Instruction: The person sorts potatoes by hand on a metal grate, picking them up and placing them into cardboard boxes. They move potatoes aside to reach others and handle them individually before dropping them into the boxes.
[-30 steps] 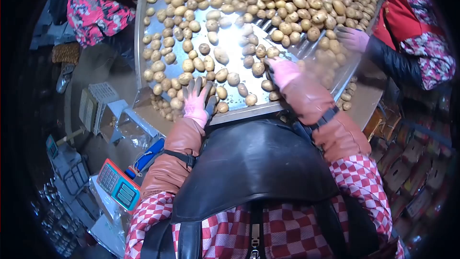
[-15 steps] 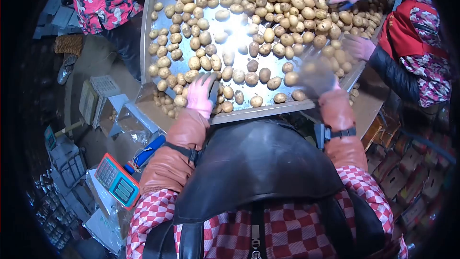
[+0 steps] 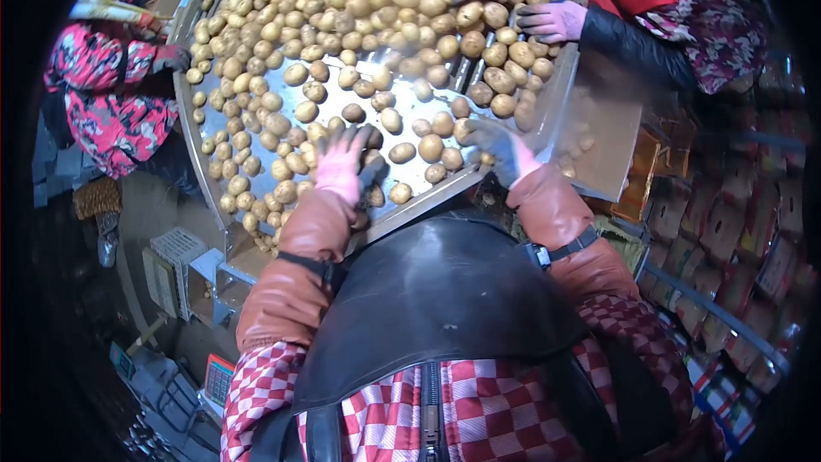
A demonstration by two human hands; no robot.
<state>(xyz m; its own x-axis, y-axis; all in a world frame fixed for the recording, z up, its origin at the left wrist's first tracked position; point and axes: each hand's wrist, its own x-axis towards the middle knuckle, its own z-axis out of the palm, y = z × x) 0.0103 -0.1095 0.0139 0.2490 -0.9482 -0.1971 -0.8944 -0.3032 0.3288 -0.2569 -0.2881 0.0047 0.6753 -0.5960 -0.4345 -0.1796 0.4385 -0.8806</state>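
Observation:
Potatoes (image 3: 402,152) are scattered over a shiny metal sorting table (image 3: 333,75) and piled thickly at its far side. My left hand (image 3: 342,162), in a pink glove with dark fingers, rests among potatoes near the front edge. Its fingers are spread, with potatoes beside and beneath them. My right hand (image 3: 508,152), gloved in pink and grey-blue, is at the front edge to the right. Slightly blurred, its fingers stretch leftward beside several potatoes (image 3: 462,130). Both hands look open, and neither grips a potato.
At the right, a co-worker's pink-gloved hands (image 3: 554,21) are over the potatoes. Another person's dark-gloved hand (image 3: 171,58) touches the left rim. A raised edge (image 3: 428,207) borders the table in front. Stacked cartons (image 3: 727,222) stand right, a white crate (image 3: 178,248) and calculator-like keypad (image 3: 219,379) left.
The view has turned, so the table appears shifted left and tilted. My right hand has swept left, closer to my left hand. The potatoes near the front lie differently.

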